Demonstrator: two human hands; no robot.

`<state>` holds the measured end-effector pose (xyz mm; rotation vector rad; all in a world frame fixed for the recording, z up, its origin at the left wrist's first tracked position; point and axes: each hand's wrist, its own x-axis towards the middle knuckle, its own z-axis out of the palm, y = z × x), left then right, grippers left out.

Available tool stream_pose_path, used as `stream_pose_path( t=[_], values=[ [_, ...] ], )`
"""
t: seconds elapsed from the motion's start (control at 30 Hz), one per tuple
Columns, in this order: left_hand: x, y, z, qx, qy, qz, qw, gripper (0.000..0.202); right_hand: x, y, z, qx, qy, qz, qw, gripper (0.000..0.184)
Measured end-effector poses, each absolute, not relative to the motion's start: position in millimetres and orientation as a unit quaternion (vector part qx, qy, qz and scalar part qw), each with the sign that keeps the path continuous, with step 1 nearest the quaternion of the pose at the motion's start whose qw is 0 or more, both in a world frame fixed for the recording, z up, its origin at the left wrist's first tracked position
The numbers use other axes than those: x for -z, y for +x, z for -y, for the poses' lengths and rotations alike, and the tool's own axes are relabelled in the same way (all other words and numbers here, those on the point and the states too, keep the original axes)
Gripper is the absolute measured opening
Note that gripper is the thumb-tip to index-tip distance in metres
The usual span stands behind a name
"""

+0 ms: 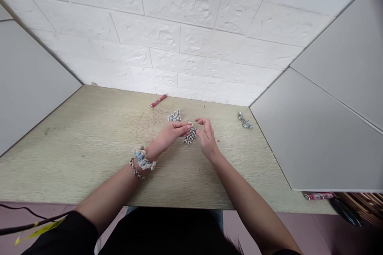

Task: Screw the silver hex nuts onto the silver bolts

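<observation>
My left hand (172, 133) is closed in a pinch, its fingertips pointing right at a small metal part that is too small to name. My right hand (206, 135) faces it, fingers curled loosely with the tips just beside the left fingertips. Directly below and between the hands lies a small pile of metal nuts (189, 138) on the wooden table (89, 147). Just behind the left hand stands a cluster of bolts (174, 116). A scrunchie and a chain bracelet sit on my left wrist.
A red pen (158, 100) lies near the back wall. A few assembled bolts (245, 121) lie at the right by the grey side panel (314, 135). Grey panels close both sides; a white brick wall stands behind. A basket (363, 205) sits below on the right.
</observation>
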<state>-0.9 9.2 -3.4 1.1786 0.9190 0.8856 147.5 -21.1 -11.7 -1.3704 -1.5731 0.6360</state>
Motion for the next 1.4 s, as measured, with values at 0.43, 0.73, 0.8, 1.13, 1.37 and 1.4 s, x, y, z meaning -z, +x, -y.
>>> stream_pose_path(
  t=[0.43,0.73,0.8,1.13,1.37,1.4],
  values=[
    [5.5,0.3,-7.6,-0.374,0.544,-0.407,0.631,0.033,10.4,146.9,19.7,-0.277,-0.562,0.642,0.442,0.011],
    [5.7,1.3,-7.3,-0.379,0.538,-0.406,0.634,0.033,5.8,144.8,20.0,-0.265,-0.637,0.611,0.388,0.042],
    [5.8,1.1,-7.4,-0.376,0.54,-0.402,0.637,0.033,5.5,143.5,19.0,-0.276,-0.638,0.618,0.366,0.046],
    [4.2,0.8,-8.5,-0.374,0.53,-0.407,0.643,0.036,8.5,146.0,21.4,-0.302,-0.6,0.61,0.421,0.019],
    [6.0,1.0,-9.2,-0.389,0.53,-0.39,0.644,0.03,8.2,146.2,17.9,-0.291,-0.642,0.614,0.355,0.052],
    [6.2,0.9,-9.3,-0.389,0.532,-0.388,0.644,0.029,7.9,145.7,17.7,-0.294,-0.642,0.62,0.342,0.055]
  ],
)
